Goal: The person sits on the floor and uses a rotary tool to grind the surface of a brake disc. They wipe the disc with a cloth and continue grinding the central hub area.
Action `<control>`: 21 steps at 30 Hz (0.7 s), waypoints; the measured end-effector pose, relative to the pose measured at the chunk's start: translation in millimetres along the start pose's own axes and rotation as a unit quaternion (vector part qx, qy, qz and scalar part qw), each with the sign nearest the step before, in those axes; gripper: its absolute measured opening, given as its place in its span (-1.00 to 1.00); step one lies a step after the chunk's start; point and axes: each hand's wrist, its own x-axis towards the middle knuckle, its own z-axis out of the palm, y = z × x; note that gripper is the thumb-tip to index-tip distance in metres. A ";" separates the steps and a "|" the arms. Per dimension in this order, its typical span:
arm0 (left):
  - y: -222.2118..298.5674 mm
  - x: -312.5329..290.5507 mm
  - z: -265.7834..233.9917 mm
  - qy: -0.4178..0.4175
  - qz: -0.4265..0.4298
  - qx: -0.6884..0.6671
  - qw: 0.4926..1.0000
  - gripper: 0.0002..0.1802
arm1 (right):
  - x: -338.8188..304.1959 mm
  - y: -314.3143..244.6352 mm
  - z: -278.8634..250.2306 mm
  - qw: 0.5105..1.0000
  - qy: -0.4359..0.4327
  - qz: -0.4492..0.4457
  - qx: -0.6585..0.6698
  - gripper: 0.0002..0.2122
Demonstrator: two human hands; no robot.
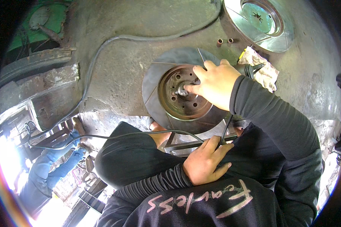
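Note:
A grooved brake disc [155, 77] lies flat in front of me, its brown, holed hub recess [185, 108] facing up. My right hand [218, 84] is over the right side of the disc, fingers curled downward and thumb at the shiny metal piece [181, 90] in the hub's centre. What its palm grips is hidden; a dark cylindrical body [248, 70] shows just beyond the wrist. Nearer my lap, my left hand [205, 162] holds a black cable [226, 128] between its fingers. From there the cable runs up under my right sleeve and off to the left.
A second brake disc [278, 42] sits at the far right. Two small metal sleeves [225, 41] stand beside a stained cloth [258, 62]. A grey corrugated hose [159, 38] curves across the worn metal surface [121, 72]. At lower left, a person's blue-trousered legs [60, 162] show.

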 end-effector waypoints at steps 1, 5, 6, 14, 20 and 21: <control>-0.4 -0.1 0.2 0.003 0.003 0.000 1.000 -0.40 | 1.5 0.2 -0.2 1.000 0.008 0.004 -0.004 -0.66; -0.3 -0.5 -0.1 -0.006 -0.004 0.002 1.000 -0.40 | -1.0 -0.2 -1.7 1.000 -0.014 -0.012 -0.006 -0.65; 0.2 -0.7 0.2 -0.007 -0.006 0.000 1.000 -0.40 | -0.3 -0.9 2.0 1.000 0.001 -0.010 -0.004 -0.65; 0.6 -1.9 -0.1 -0.008 -0.011 0.000 1.000 -0.40 | 2.1 0.1 0.2 1.000 -0.006 -0.017 -0.009 -0.66; -0.9 -2.0 1.1 -0.007 -0.003 0.006 1.000 -0.39 | 1.9 0.9 -3.0 0.999 -0.027 -0.017 -0.004 -0.66; -0.8 -2.4 1.5 -0.008 -0.005 0.004 1.000 -0.39 | 2.7 0.2 1.1 1.000 -0.009 -0.011 -0.006 -0.66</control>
